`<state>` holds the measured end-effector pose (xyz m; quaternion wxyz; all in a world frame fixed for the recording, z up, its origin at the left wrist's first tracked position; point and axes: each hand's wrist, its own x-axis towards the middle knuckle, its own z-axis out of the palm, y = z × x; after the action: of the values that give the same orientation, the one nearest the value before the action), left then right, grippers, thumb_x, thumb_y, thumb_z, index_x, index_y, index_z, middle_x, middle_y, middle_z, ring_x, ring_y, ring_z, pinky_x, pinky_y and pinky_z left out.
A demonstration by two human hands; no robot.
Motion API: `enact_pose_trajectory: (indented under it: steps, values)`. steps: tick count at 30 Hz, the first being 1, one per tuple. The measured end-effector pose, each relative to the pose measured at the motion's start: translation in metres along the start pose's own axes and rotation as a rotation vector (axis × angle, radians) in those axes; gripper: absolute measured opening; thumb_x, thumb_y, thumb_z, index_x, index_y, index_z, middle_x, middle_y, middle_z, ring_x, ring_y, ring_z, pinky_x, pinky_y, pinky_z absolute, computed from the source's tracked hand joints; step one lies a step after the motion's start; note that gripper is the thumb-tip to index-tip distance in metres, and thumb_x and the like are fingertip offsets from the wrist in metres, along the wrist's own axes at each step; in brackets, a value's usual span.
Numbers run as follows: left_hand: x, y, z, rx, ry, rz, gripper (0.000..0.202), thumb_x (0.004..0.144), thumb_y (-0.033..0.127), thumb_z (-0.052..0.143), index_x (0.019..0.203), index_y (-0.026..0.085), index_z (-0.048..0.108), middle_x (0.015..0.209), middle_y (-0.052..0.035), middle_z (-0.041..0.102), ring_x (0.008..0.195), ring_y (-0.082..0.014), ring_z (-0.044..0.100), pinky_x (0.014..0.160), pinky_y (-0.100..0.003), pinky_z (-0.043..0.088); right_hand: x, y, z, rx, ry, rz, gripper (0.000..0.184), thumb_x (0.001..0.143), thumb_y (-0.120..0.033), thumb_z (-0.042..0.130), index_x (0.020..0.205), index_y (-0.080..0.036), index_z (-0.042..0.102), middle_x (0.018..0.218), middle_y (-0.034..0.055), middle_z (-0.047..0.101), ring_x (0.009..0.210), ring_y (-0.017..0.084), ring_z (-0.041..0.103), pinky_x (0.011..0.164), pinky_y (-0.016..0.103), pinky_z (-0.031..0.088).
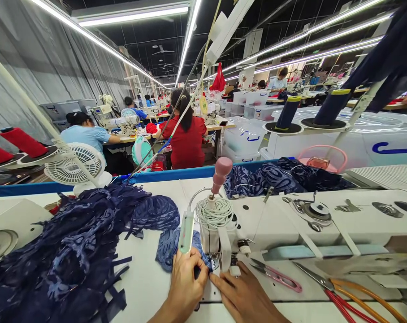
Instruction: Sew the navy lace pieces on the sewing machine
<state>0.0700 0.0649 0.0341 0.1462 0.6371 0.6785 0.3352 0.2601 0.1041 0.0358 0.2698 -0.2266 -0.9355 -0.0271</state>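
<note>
A blue lace cup piece (168,249) lies on the white bed left of the sewing machine's needle area (215,260). My left hand (186,278) pinches the near edge of this piece, thumb and index curled together, just left of the presser foot. My right hand (242,291) lies low on the bed with its fingers stretched out, fingertips beside the foot and near the fabric edge. The machine head (270,224) partly covers the right fingers. A small lamp (186,231) on a bendy neck stands in front of the lace.
Dark navy pieces (55,255) are heaped on the left. Pink snips (279,276) and orange-handled scissors (354,291) lie on the right. A pink-handled tool (220,175) stands on the machine head. More lace (277,177) lies behind. Co-workers sit at machines farther back.
</note>
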Motion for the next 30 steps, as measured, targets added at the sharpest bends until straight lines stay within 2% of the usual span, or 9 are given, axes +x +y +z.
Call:
enact_pose_trajectory:
  steps: [7, 12, 15, 19, 24, 30]
  values:
    - [0.003, -0.001, 0.000, -0.030, -0.019, -0.065, 0.014, 0.076, 0.012, 0.058, 0.065, 0.021, 0.058, 0.081, -0.0028, 0.059, 0.080, -0.0229, 0.056, 0.076, -0.038, 0.043, 0.001, -0.003, 0.000, 0.048, 0.023, 0.040, 0.037, 0.087, -0.009, 0.048, 0.119, -0.024, 0.061, 0.089, 0.0009, 0.071, 0.076, 0.018, 0.062, 0.086, 0.037, 0.041]
    - [0.003, 0.002, 0.001, -0.043, 0.004, -0.102, 0.015, 0.075, 0.010, 0.056, 0.065, 0.021, 0.058, 0.084, -0.0022, 0.061, 0.084, -0.0226, 0.056, 0.078, -0.037, 0.042, 0.001, -0.004, 0.009, 0.054, 0.223, 0.148, 0.027, 0.092, -0.013, 0.047, 0.105, -0.024, 0.069, 0.072, 0.0017, 0.063, 0.075, 0.020, 0.061, 0.087, 0.037, 0.043]
    - [0.002, 0.001, 0.002, -0.060, 0.009, -0.097, 0.015, 0.076, 0.010, 0.055, 0.066, 0.020, 0.057, 0.084, -0.0022, 0.061, 0.085, -0.0230, 0.056, 0.079, -0.038, 0.042, 0.005, -0.003, 0.009, 0.057, 0.293, 0.172, 0.030, 0.095, -0.013, 0.044, 0.100, -0.023, 0.071, 0.069, 0.0024, 0.061, 0.071, 0.019, 0.058, 0.083, 0.036, 0.044]
    - [0.001, -0.001, 0.004, -0.089, 0.025, -0.075, 0.015, 0.077, 0.011, 0.053, 0.065, 0.020, 0.056, 0.084, -0.0024, 0.061, 0.085, -0.0232, 0.057, 0.078, -0.038, 0.042, 0.007, -0.004, 0.004, 0.018, 0.273, 0.165, 0.031, 0.095, -0.012, 0.043, 0.103, -0.022, 0.071, 0.077, 0.0051, 0.065, 0.077, 0.021, 0.060, 0.081, 0.036, 0.045]
    - [0.000, -0.004, 0.008, -0.058, 0.087, -0.022, 0.015, 0.077, 0.012, 0.054, 0.065, 0.021, 0.055, 0.081, -0.0019, 0.062, 0.083, -0.0224, 0.057, 0.075, -0.036, 0.043, 0.005, -0.002, 0.000, -0.056, 0.158, 0.121, 0.035, 0.089, -0.011, 0.047, 0.113, -0.024, 0.070, 0.082, 0.0059, 0.068, 0.079, 0.022, 0.061, 0.082, 0.037, 0.045]
    - [-0.001, -0.005, 0.005, 0.009, 0.096, 0.059, 0.018, 0.082, 0.013, 0.052, 0.066, 0.022, 0.052, 0.079, -0.0020, 0.061, 0.079, -0.0218, 0.059, 0.071, -0.034, 0.045, 0.003, 0.003, 0.011, -0.049, 0.149, 0.114, 0.041, 0.083, -0.009, 0.053, 0.115, -0.028, 0.068, 0.084, 0.0036, 0.069, 0.079, 0.021, 0.059, 0.081, 0.036, 0.043]
